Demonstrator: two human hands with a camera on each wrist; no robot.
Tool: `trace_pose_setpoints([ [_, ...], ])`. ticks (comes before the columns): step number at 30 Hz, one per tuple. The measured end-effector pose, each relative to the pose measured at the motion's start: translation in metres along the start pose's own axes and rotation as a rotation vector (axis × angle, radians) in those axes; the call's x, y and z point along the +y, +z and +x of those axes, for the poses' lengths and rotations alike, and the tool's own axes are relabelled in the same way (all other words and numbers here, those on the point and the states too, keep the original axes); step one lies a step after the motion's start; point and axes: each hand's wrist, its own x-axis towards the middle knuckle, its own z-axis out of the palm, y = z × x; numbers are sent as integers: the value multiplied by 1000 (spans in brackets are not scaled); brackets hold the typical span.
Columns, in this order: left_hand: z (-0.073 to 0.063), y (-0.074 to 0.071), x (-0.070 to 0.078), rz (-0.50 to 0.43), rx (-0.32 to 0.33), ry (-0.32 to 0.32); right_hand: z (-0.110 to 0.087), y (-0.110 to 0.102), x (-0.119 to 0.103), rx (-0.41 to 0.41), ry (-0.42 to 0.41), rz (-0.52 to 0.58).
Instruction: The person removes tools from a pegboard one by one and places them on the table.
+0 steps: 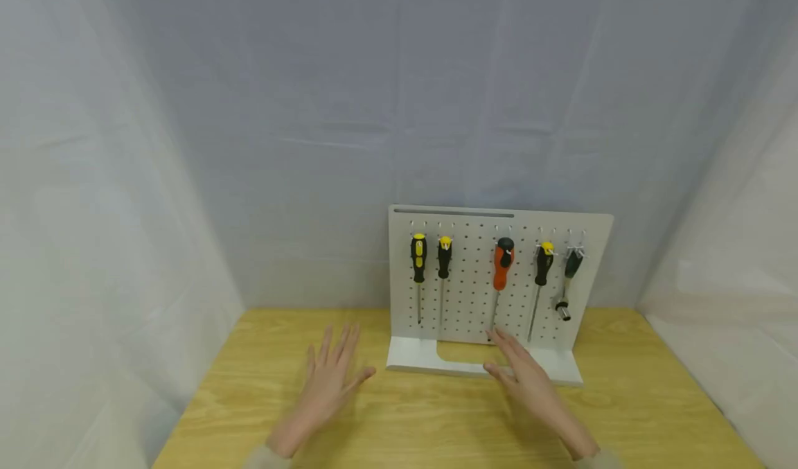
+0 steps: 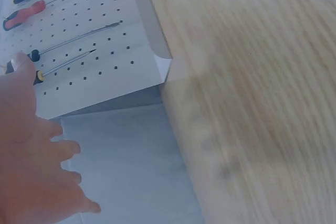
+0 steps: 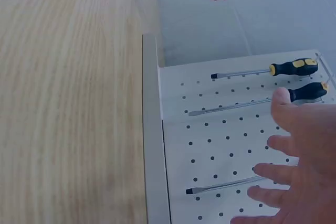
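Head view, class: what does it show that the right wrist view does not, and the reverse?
Only the head view: the orange handle and the dark green tool. Only the right wrist view: the flat shape of the dark tip on the leftmost screwdriver, too small to tell from the head. Both: pegboard, table, left hand, right hand.

There was one left hand [image 1: 329,380] and one right hand [image 1: 530,384], so two hands, and there were two sleeves [image 1: 268,459]. There was one table [image 1: 411,420] and one board [image 1: 467,264] with lots of little holes, too many to count. There were three black and yellow screwdrivers [image 1: 419,268], one red and black screwdriver [image 1: 501,275] and one dark green tool [image 1: 573,264]. That made five tools in all, each with just one handle. There were three pale walls [image 1: 299,109] too.
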Motion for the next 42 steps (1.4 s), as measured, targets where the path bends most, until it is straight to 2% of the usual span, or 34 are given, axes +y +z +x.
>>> trace_pose_setpoints([
  [4,10,-5,4,-94,14,21,15,-3,-5,61,-35,45],
  [7,19,-4,8,-162,31,37,26,-3,-13,115,-56,122],
  [12,36,5,12,-236,104,79,47,0,-30,170,-127,252],
  [16,50,13,15,-314,140,76,65,4,-43,198,-169,322],
  [19,62,20,18,-376,155,81,76,7,-54,193,-180,393],
  [25,80,33,23,-540,127,90,96,17,-66,165,-158,546],
  [26,82,35,24,-570,118,88,100,22,-62,161,-157,559],
  [31,93,44,30,-669,92,81,109,31,-66,146,-147,603],
  [37,106,56,32,-740,98,70,114,38,-75,128,-117,604],
  [42,112,60,33,-799,88,36,119,40,-78,108,-93,637],
])
